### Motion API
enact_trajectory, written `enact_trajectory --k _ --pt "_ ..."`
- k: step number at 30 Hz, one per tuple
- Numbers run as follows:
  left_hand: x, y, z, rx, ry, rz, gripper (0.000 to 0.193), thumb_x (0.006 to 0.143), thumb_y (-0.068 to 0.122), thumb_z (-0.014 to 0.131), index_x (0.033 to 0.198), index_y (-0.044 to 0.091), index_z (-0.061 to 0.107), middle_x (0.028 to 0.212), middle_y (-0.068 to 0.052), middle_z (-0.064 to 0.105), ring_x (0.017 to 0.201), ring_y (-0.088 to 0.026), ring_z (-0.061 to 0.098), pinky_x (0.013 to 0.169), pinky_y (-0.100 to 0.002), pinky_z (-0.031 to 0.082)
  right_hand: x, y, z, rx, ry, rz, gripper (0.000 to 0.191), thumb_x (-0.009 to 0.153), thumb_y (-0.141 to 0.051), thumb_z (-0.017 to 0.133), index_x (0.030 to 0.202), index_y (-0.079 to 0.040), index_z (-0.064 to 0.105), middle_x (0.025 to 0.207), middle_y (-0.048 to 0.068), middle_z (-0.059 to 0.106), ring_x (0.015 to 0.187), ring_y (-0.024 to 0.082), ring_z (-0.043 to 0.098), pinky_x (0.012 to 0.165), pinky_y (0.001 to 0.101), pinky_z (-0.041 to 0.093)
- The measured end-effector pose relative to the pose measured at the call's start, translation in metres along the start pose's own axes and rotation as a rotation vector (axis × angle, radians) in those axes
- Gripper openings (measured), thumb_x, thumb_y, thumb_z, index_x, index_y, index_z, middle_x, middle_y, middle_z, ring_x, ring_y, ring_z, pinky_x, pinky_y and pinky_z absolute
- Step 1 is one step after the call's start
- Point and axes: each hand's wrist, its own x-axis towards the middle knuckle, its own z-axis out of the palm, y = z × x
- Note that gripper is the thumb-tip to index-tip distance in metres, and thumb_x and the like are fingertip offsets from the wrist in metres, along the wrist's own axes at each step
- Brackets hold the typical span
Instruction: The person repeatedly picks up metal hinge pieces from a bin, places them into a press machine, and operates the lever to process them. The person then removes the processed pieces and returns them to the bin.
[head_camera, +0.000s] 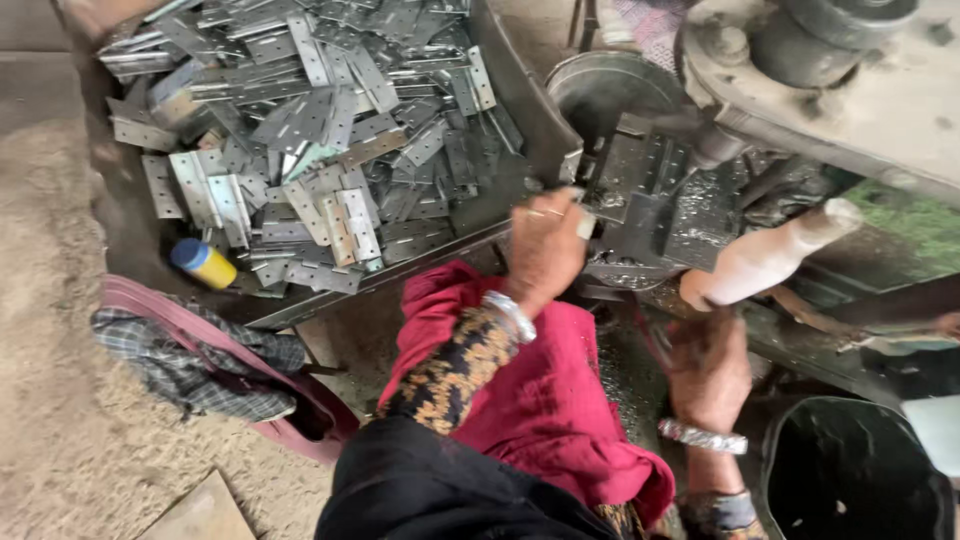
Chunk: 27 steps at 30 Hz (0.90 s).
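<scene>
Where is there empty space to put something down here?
The sandy floor left of the metal tray is bare, down to the flat board. The tray is heaped with metal hinges. The machine bed by the left hand and right hand is crowded.
</scene>
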Motion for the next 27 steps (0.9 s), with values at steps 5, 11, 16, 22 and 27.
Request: enact_trajectory --k 5,11,16,22,27 --pt "0.043 -0.087 -0.033 0.576 0.414 -0.124 0.053 0.089 0.044 0.065 0.117 -0.001 0.068 0.129 -0.022 0.061 0.119 -0.039 0.057 0.1 -0.051 0.041 0.029 -0.055 -0.002 -0.656 0.097 -0.146 0.045 0.098 -0.032 0.074 0.136 -0.013 0.061 0.112 0.006 0.073 0.096 0.031 0.07 0.078 0.0457 0.054" --pt "0.079 -0.087 -0.014 0.712 0.071 -0.205 0.036 0.087 0.033 0.065 0.104 0.003 0.074 0.11 -0.018 0.068 0.109 -0.036 0.062 0.092 -0.052 0.046 0.044 -0.068 0.0 -0.77 0.027 -0.057 0.042 0.097 -0.037 0.072 0.132 -0.015 0.065 0.104 0.004 0.076 0.093 0.029 0.072 0.076 0.0443 0.055" --pt "0.068 -0.083 0.0 0.718 0.028 -0.174 0.02 0.088 0.022 0.065 0.092 0.007 0.078 0.095 -0.015 0.073 0.1 -0.034 0.066 0.086 -0.053 0.05 0.042 -0.066 0.0 -0.765 0.02 -0.072 0.039 0.1 -0.038 0.07 0.131 -0.015 0.065 0.1 0.003 0.076 0.09 0.027 0.073 0.075 0.0421 0.054" --pt "0.057 -0.11 -0.023 0.447 0.133 -0.144 0.017 0.087 0.01 0.064 0.08 0.008 0.079 0.081 -0.015 0.075 0.077 -0.031 0.071 0.068 -0.044 0.056 0.041 -0.071 0.003 -0.756 0.006 -0.027 0.038 0.096 -0.036 0.071 0.129 -0.017 0.066 0.097 0.004 0.077 0.089 0.029 0.073 0.072 0.0439 0.054" --pt "0.054 -0.101 -0.041 -0.012 0.018 -0.191 0.017 0.08 0.023 0.073 0.092 0.013 0.079 0.083 -0.014 0.075 0.078 -0.032 0.074 0.07 -0.044 0.057 0.042 -0.076 0.007 -0.787 0.037 -0.015 0.034 0.096 -0.036 0.071 0.124 -0.018 0.067 0.094 0.008 0.075 0.086 0.033 0.072 0.073 0.0452 0.054"
